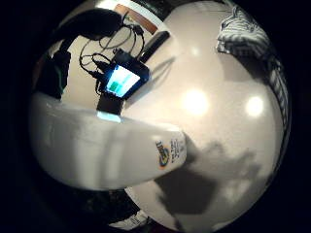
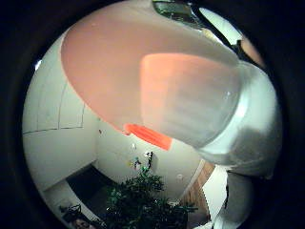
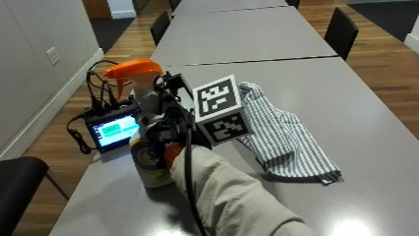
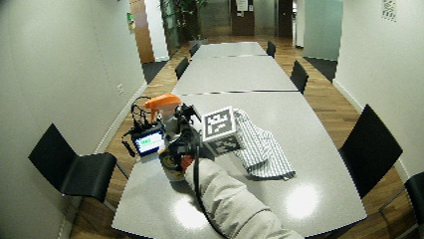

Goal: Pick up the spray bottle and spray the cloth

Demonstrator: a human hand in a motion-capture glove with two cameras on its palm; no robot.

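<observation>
Clearly, the gloved right hand (image 3: 171, 129) is wrapped around the spray bottle (image 3: 149, 162), its fingers curled about the white body just below the orange trigger head (image 3: 133, 72). From the outside view I cannot tell whether the bottle's base touches the grey table (image 3: 340, 88) or sits just above it; the bottle is upright, near the table's left edge. Its white body fills much of the little-finger palm view, with a small printed logo (image 1: 164, 154) showing. Just behind the bottle stands a small lit monitor (image 3: 112, 130) with black cables (image 3: 95, 88). To the bottle's right, beyond the hand, a striped cloth (image 3: 284, 137) lies crumpled on the table, apart from the bottle.
</observation>
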